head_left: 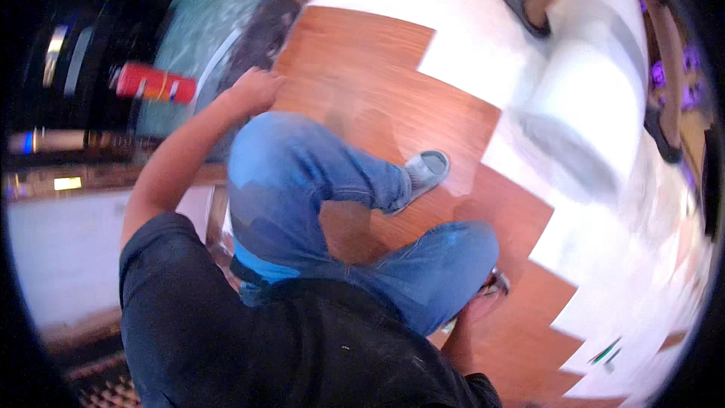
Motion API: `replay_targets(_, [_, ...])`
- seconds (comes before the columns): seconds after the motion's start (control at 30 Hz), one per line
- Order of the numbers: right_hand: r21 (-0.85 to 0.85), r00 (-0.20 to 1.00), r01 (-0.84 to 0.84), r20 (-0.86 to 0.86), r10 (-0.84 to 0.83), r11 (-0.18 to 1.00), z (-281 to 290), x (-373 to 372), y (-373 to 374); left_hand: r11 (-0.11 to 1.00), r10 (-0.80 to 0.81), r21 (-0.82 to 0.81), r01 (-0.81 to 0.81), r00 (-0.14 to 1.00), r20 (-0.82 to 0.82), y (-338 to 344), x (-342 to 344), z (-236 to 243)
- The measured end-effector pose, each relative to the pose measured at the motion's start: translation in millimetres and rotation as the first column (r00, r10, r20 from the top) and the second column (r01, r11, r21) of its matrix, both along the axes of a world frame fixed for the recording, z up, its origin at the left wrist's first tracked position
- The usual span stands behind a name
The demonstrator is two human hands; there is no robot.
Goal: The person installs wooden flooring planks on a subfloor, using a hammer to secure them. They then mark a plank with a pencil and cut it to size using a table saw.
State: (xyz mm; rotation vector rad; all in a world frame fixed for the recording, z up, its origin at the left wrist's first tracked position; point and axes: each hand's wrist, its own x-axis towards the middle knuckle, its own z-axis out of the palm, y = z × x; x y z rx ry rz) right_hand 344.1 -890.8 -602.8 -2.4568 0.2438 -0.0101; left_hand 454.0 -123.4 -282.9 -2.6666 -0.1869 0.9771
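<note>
My left hand [257, 87] is raised beside my left knee, at the left edge of the wood-look flooring [377, 91]; its fingers look curled but are blurred. My right hand [476, 306] is low beside my bent right knee [464, 249], closed round or against a small dark object [497, 283] that I cannot make out, partly hidden by the jeans. A grey shoe [427, 170] rests on the planks between my legs and the white underlay.
Stepped plank edges border white underlay [574, 242], which carries a large white roll [578, 121] and a small green-and-dark item [604, 355]. Another person's sandaled feet [529, 11] are at upper right. A red cylinder [155, 83] lies at left, near a greenish surface [189, 38].
</note>
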Motion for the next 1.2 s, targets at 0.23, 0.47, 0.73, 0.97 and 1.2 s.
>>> replay_targets(0.23, [-0.398, 0.945, -0.1, -0.324, -0.037, 0.912, -27.0, 38.8, -19.8, 0.448, 0.879, -0.495, -0.744, 0.469, 0.09, -79.8, -396.2, -58.8])
replay_targets(0.47, [-0.331, 0.85, -0.358, -0.503, 0.157, 0.873, 15.0, 85.3, 23.5, 0.383, 0.711, -0.45, -0.807, 0.569, -0.414, -86.4, -438.0, -173.8])
replay_targets(0.73, [-0.245, 0.676, -0.573, -0.681, 0.282, 0.782, 38.7, 152.6, 142.4, 0.525, 0.777, -0.758, -0.388, 0.582, 0.24, 55.1, -275.3, -252.2])
replay_targets(0.97, [-0.198, 0.517, -0.706, -0.8, 0.304, 0.68, 40.3, 208.0, 261.4, 0.549, 0.835, -0.658, -0.515, 0.309, 0.455, 119.8, -205.8, -346.1])
replay_targets(1.2, [-0.188, 0.349, -0.82, -0.913, 0.212, 0.54, 25.3, 275.3, 311.5, 0.663, 0.744, -0.663, -0.348, 0.208, 0.635, 199.4, -147.1, -381.2])
